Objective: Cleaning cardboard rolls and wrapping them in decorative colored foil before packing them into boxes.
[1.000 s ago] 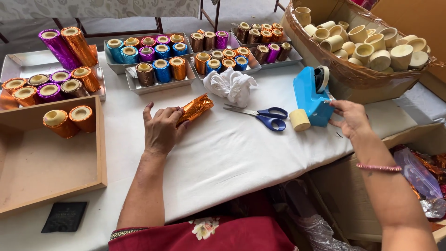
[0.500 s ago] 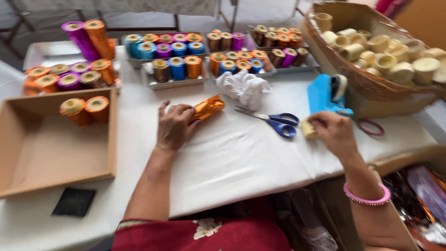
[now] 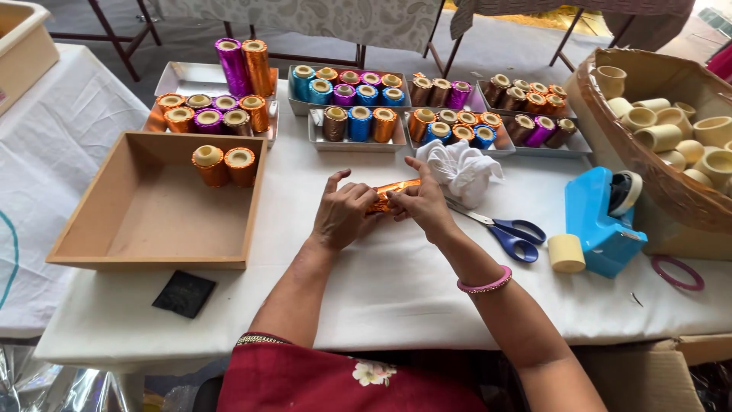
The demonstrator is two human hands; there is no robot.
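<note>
In the head view, an orange foil-wrapped roll (image 3: 395, 188) is held lying level just above the white worktop (image 3: 396, 282), near its middle. It is gripped at one end by the left hand (image 3: 345, 216) and at the other by the right hand (image 3: 422, 202), the fingers of both closed around it. A white cloth (image 3: 465, 169) lies just beside the right hand, with blue-handled scissors (image 3: 507, 231) near it. A wooden tray (image 3: 145, 210) with two orange spools is seen to the left.
</note>
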